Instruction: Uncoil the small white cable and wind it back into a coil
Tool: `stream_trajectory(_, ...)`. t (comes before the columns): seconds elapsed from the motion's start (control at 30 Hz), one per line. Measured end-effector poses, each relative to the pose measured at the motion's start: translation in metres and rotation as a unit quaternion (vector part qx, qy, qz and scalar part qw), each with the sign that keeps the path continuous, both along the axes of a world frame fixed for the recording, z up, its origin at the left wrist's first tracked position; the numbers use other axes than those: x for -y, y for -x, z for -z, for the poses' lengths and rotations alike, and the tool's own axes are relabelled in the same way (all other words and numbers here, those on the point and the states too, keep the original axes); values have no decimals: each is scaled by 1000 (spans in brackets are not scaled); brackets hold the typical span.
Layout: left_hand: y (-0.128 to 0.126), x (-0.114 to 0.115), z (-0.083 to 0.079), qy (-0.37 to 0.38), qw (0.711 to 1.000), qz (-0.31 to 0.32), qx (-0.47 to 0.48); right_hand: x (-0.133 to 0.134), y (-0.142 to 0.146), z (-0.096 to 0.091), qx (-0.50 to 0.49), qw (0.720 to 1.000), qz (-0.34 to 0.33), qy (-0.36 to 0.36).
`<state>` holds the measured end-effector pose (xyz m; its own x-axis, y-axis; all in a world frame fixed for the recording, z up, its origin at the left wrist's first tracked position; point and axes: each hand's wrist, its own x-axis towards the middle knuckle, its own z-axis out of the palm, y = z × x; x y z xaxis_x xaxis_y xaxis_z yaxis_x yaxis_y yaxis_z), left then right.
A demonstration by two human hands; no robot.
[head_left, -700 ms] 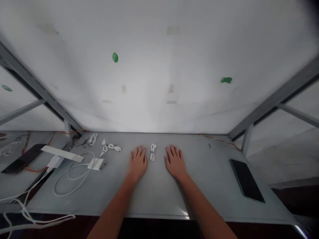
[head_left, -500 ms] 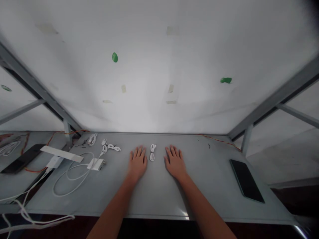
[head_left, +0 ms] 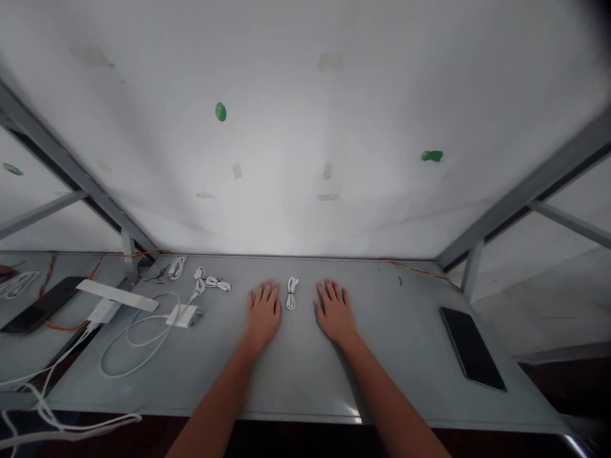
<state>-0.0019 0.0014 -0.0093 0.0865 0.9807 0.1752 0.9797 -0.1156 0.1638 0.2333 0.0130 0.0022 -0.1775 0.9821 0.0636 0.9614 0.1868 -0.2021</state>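
Our left hand (head_left: 262, 315) and our right hand (head_left: 335, 312) lie flat and open, palms down on a grey metal tabletop (head_left: 405, 381), with the fingers spread and gripping nothing. Between them, near the fingertips of both but touching neither, lies a small white cable bound into a narrow coil (head_left: 292, 293). Further left on the tabletop we see a white rectangular charging adapter (head_left: 182, 315) with a long white cable (head_left: 138, 348) looped beside it. Past these, toward the far edge, are two more small coiled white cables (head_left: 212, 283) (head_left: 176, 268), and a flat white strip (head_left: 117, 295) lies near the left corner. Well to the right of our right hand lies a black rectangular smartphone (head_left: 470, 346). A thin orange wire (head_left: 420, 269) runs along the far edge on the right. Beyond the tabletop stands a pale panel marked with green spots (head_left: 220, 111), framed by grey metal struts (head_left: 525, 184).
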Motion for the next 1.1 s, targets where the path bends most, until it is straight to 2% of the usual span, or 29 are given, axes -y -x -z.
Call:
stream_trajectory(0.87, -1, 0, -3, 4, 1000, 0, 8, 0, 0, 0, 1, 1000, 2, 6)
stream_trajectory(1.0, -1, 2, 0, -13, 1000, -3, 21, -1, 0, 2, 4, 1000, 0, 5)
stream_trajectory(1.1, -4, 7, 0, -42, 997, 42, 39, -1, -1, 3, 8, 1000, 0, 1)
